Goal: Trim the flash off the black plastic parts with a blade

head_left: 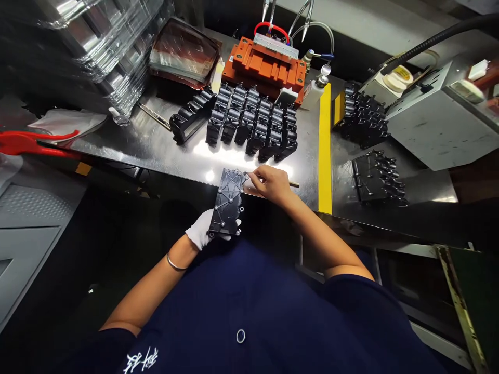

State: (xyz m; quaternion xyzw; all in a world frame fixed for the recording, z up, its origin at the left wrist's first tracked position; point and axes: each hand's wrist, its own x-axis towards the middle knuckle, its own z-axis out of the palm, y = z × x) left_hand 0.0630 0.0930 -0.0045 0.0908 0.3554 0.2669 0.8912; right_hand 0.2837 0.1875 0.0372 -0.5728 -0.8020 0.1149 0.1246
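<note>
My left hand (200,229), in a white glove, grips a black moulded plastic part (228,200) from beneath, over the bench's front edge. The part's ribbed flat face with round bosses is turned up. My bare right hand (273,183) is at the part's upper right corner, thumb and forefinger pinched together. What sits between those fingertips is too small to make out. A thin stick-like end (294,184) shows just past the right wrist; whether the hand holds it is hidden. Just beyond my hands, several black ribbed parts (253,119) stand in a row on the metal bench (156,156).
An orange fixture (268,67) with hoses stands behind the row. Yellow tape (325,150) crosses the bench. Right of it are more black parts (376,179) and a grey metal box (440,114). Film-wrapped trays (105,47) and a red-handled tool (35,143) are at left.
</note>
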